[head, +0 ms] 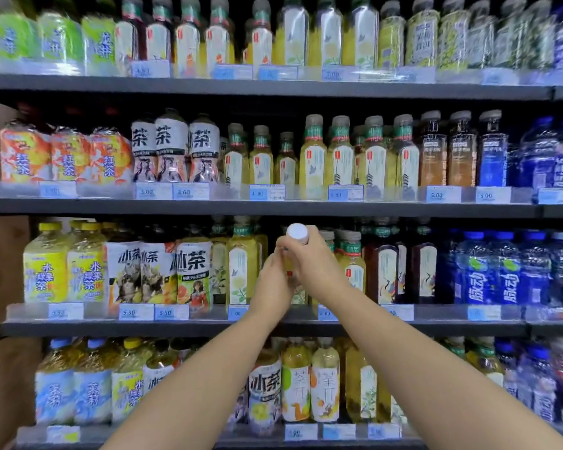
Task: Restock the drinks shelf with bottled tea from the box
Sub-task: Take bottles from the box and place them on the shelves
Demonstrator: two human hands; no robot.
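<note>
We see a bottle of tea (295, 251) with a white cap, held upright in front of the third shelf (176, 329) from the top, at a gap in its front row of bottles. Most of its body is hidden by the two hands around it; only the cap, a strip of yellowish liquid and part of a pale label show between them. Our right hand (317, 266) wraps the upper part, its fingers (288, 246) curled tight around the neck just under the cap. Our left hand (271, 284) presses against the lower left side of the bottle, its fingers closed on the body as far as we can tell. Both bare forearms reach up from the bottom edge of the view. Just left of the held bottle stands a yellow tea bottle with a floral label (241, 271); just right stands another yellow tea bottle with a grey cap (351, 264), then dark red tea bottles (384, 271). Farther right are blue sports drink bottles (478, 274). Price tags (135, 312) line the shelf's front edge. Shelves above and below are packed with more bottled teas, somewhat blurred.
</note>
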